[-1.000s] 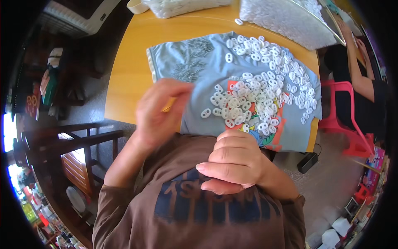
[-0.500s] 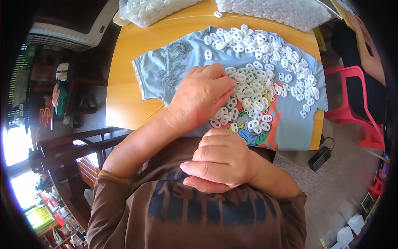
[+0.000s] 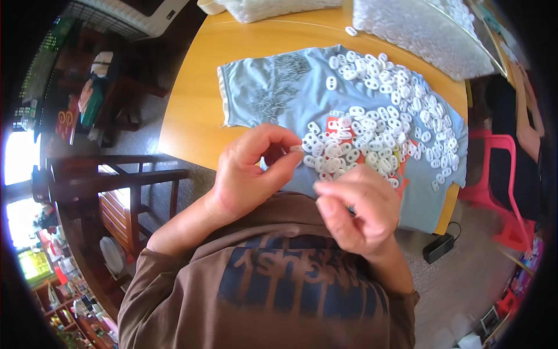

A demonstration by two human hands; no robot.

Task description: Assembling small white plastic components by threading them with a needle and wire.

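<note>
Two loose groups of white oval plastic pieces with two holes, a near pile (image 3: 372, 136) and a far band (image 3: 401, 81), lie on a light blue T-shirt (image 3: 427, 200). At the near pile's left edge my left hand (image 3: 244, 168) is closed in a pinch, thumb and forefinger tips together. A pale bit shows at those tips, too small to name. Closer to my body, my right hand (image 3: 363, 212) is curled, thumb against bent fingers; whatever it holds is hidden. Thin grey metal bits (image 3: 273, 99) are heaped on the shirt's left side.
The shirt is spread over a yellow wooden table (image 3: 189, 116). Clear bins of white pieces stand at its far edge, one at the right (image 3: 424, 41). Beyond the right edge are a pink chair (image 3: 494, 157) and another person's arm (image 3: 526, 122). A black adapter (image 3: 439, 249) lies on the floor.
My left hand has drawn back from over the pile to its left edge. My right hand has moved right and up, toward the pile. The whole view has shifted.
</note>
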